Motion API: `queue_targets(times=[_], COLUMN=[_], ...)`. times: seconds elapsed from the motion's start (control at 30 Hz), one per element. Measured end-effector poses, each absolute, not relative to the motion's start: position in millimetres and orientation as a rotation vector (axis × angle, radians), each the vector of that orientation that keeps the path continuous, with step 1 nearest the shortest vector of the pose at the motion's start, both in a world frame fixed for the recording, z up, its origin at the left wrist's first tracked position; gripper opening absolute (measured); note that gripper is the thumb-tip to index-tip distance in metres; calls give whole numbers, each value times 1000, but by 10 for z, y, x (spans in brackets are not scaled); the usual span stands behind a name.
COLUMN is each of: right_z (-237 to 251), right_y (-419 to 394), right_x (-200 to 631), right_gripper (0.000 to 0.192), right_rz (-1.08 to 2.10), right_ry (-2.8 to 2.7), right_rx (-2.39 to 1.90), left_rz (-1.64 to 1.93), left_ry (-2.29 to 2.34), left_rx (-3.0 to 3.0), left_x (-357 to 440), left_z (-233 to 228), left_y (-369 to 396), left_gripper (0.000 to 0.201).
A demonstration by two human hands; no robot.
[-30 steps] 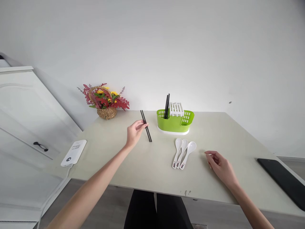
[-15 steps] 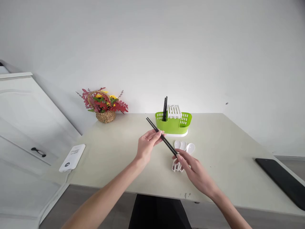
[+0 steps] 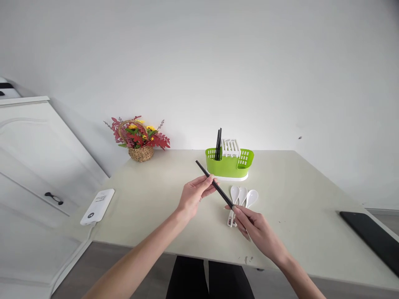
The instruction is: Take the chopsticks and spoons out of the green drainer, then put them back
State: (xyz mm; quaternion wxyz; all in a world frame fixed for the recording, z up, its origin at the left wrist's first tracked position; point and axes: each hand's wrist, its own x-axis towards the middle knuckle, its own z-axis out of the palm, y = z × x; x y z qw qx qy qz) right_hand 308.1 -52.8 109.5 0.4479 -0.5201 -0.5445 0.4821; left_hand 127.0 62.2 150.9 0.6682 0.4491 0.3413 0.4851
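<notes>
pale tabletop against a white wall; nearest, right hand point(image 3: 257, 229) pinches the near tip of a black chopstick pair point(image 3: 215, 185) while left hand point(image 3: 195, 194) closes finger and thumb on its middle, pair held aslant above the table, not yet stowed. just beyond the right hand three white spoons point(image 3: 240, 198) lie loose on the table point(image 3: 149, 207), apart from the green caddy point(image 3: 230, 163), where another black pair point(image 3: 218, 144) already stands upright. farther left a flower basket point(image 3: 139, 140); white device point(image 3: 97, 201) at left edge, dark slab point(image 3: 374, 238) at right; nothing blocks the caddy.
</notes>
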Motion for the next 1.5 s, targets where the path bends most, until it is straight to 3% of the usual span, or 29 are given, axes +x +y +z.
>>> queue_targets(times=[0.33,0.63,0.97,1.33,1.5], right_z=[1013,356,273,227,213], right_y=[-479,-540,-475,-433,-438], right_x=[3218,4077,4060,4093,4088], right_gripper=[56,56,53,57,59], right_rz=[1106,936,856,875,876], right_ry=[-1360,-1118,-1222,-1190,-1192], right_rx=[-1320,-1679,-1871,-1860,-1864], left_rz=[1230,1683,1301,1158,1128], left_ry=[728,685,935,1169,1237], left_rx=[1176,1435,1624,1890,1761], left_x=[1270,1221,1726,1916,1742], left_z=[1744,2375,1782,1548,1469], left_y=[904,2008,2987,3195,3162], left_gripper=[34,42,52,36,51])
